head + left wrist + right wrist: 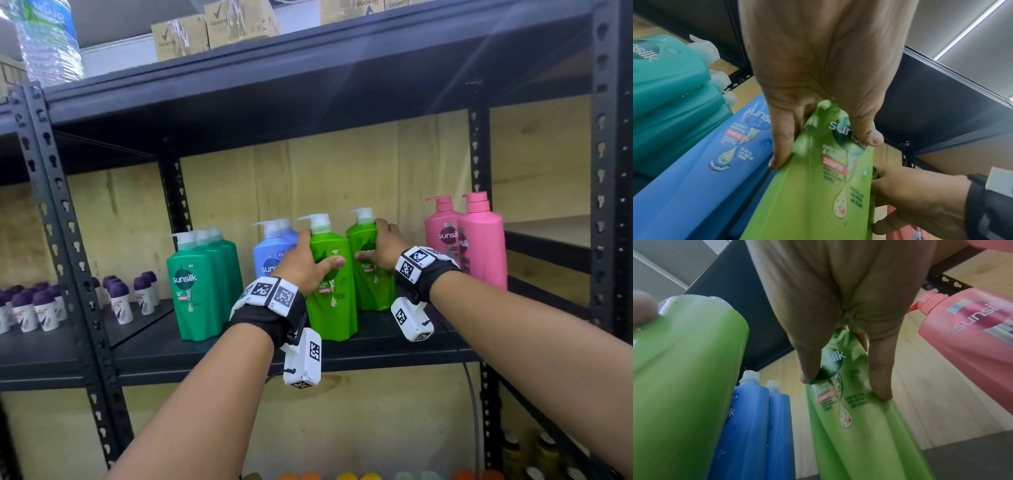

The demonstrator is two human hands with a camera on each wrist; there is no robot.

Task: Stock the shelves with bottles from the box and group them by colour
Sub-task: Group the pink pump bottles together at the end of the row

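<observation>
Standing in front of a black shelf, a person holds two light green bottles, one in each hand. The left hand wraps round the front green bottle, thumb across its label and fingers down its far side. The right hand grips the back green bottle the same way, thumb on the label and fingers round the right side. Both bottles stand upright on the shelf, close together, the back one a bit further in and to the right.

To their left stand blue bottles, just beside the front green bottle. Further left is a row of dark green bottles, one behind the other. To the right, a little apart from the back green bottle, stand two pink bottles side by side. On the next shelf over to the left sit small white bottles with purple caps. Brown boxes sit on the top shelf.
</observation>
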